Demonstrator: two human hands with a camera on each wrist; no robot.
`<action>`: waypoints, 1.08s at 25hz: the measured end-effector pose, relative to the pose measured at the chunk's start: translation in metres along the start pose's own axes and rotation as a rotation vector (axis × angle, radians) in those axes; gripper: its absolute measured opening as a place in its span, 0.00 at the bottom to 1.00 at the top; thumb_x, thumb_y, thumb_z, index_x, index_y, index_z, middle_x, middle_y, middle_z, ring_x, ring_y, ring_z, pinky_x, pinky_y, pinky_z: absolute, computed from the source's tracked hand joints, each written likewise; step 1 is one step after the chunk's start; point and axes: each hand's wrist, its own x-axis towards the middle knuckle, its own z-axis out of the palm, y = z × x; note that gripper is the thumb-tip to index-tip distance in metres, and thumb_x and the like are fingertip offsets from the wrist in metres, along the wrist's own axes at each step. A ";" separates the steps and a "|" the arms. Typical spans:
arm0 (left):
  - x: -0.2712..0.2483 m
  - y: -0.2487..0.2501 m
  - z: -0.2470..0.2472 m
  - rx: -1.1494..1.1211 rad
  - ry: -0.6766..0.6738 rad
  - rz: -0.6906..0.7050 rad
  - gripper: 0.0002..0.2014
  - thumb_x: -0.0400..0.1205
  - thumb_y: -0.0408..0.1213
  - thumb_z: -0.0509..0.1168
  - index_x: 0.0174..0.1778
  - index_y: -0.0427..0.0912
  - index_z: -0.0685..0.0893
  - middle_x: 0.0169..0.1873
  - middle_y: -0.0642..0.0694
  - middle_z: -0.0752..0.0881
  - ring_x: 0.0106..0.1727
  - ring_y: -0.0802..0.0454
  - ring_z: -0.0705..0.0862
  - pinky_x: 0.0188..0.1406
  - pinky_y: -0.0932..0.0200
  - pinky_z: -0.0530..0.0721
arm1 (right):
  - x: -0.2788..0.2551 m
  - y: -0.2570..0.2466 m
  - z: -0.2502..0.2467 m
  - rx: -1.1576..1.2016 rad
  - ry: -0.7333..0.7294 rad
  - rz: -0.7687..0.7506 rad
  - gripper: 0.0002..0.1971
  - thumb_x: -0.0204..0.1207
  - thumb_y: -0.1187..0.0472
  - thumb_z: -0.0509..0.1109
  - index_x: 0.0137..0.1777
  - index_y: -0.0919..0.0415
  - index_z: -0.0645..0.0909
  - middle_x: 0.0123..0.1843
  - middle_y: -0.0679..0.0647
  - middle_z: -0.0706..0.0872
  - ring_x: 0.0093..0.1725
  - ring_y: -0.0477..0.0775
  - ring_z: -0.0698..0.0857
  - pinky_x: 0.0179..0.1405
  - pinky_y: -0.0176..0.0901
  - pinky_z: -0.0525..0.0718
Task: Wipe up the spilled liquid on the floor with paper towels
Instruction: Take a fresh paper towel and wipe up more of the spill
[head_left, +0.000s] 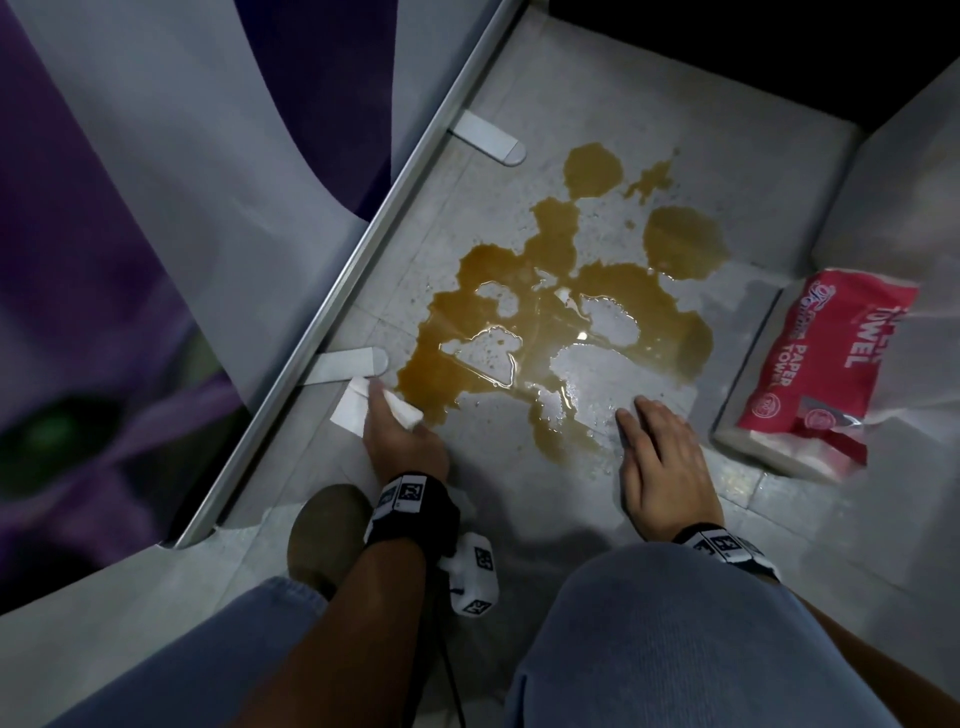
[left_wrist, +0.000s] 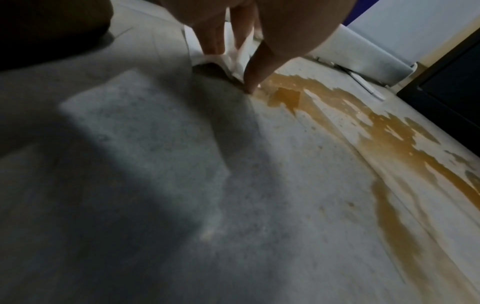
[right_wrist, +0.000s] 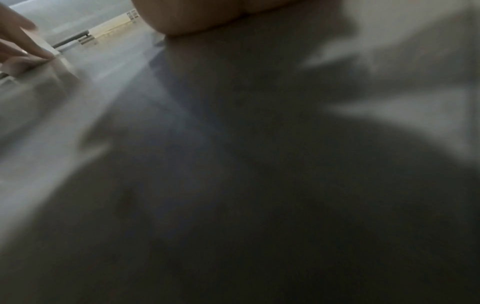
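Note:
A wide brown spill (head_left: 561, 322) covers the grey floor tiles in the head view. My left hand (head_left: 387, 410) pinches a folded white paper towel (head_left: 350, 415) and holds it on the floor at the spill's near-left edge. The left wrist view shows the paper towel (left_wrist: 239, 59) caught between the fingers and the thumb (left_wrist: 255, 70), whose tip touches the floor beside the spill (left_wrist: 389, 139). My right hand (head_left: 652, 436) lies flat on the floor with straight fingers at the spill's near edge and holds nothing. The right wrist view is dark and blurred.
A red paper towel pack (head_left: 821, 374) in clear wrap lies on the floor to the right. A metal floor rail (head_left: 363, 260) runs diagonally on the left, with two white brackets (head_left: 488, 137) (head_left: 348, 364). My shoe (head_left: 327, 535) and jeans-clad knees (head_left: 675, 634) are near. A white panel (head_left: 893, 171) stands behind the pack.

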 end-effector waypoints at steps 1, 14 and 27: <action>-0.002 0.001 0.001 -0.046 -0.008 -0.016 0.43 0.77 0.25 0.68 0.85 0.57 0.57 0.75 0.40 0.77 0.75 0.39 0.75 0.76 0.45 0.75 | 0.000 -0.001 0.000 -0.002 -0.001 -0.001 0.25 0.81 0.62 0.58 0.77 0.67 0.76 0.79 0.67 0.74 0.77 0.70 0.72 0.78 0.68 0.67; 0.031 -0.011 0.009 0.156 0.220 0.114 0.20 0.80 0.42 0.60 0.52 0.28 0.89 0.55 0.28 0.87 0.59 0.27 0.82 0.61 0.43 0.78 | -0.002 0.000 -0.002 -0.035 -0.045 0.011 0.27 0.80 0.59 0.56 0.79 0.65 0.74 0.81 0.66 0.71 0.79 0.69 0.70 0.82 0.66 0.63; 0.008 0.021 0.044 0.354 -0.131 -0.081 0.26 0.91 0.36 0.47 0.87 0.40 0.53 0.87 0.41 0.51 0.86 0.34 0.46 0.82 0.42 0.52 | -0.001 -0.002 -0.007 -0.032 -0.054 0.016 0.27 0.80 0.60 0.57 0.79 0.65 0.73 0.81 0.65 0.71 0.80 0.68 0.70 0.82 0.66 0.63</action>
